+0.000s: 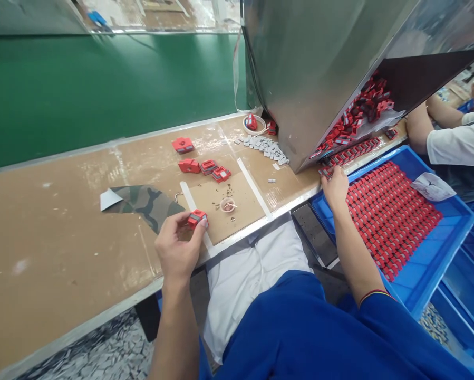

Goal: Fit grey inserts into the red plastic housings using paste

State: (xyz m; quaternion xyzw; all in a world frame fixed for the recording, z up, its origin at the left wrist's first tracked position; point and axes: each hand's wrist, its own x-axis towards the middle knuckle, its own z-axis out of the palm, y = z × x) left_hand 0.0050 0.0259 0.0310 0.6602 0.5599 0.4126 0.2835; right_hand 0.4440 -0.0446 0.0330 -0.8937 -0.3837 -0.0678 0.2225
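Note:
My left hand (180, 244) pinches a small red plastic part with a grey band (197, 218) between thumb and fingers, just above the table near its front edge. Off to the right, my right hand (335, 187) has its fingers closed at the near end of a row of red plastic parts (353, 153), on the end part; the fingertips are partly hidden. Several more red parts (209, 167) lie on the table beyond my left hand. A small cup (228, 205) with brownish contents stands to the right of that hand.
A large metal hopper (319, 63) full of red parts stands at the right. Small grey-white pieces (266, 146) lie beside it. A blue tray (454, 211) holds rows of red parts. Camouflage cloth (145, 201) lies left. Another person's arm (418, 126) is at far right.

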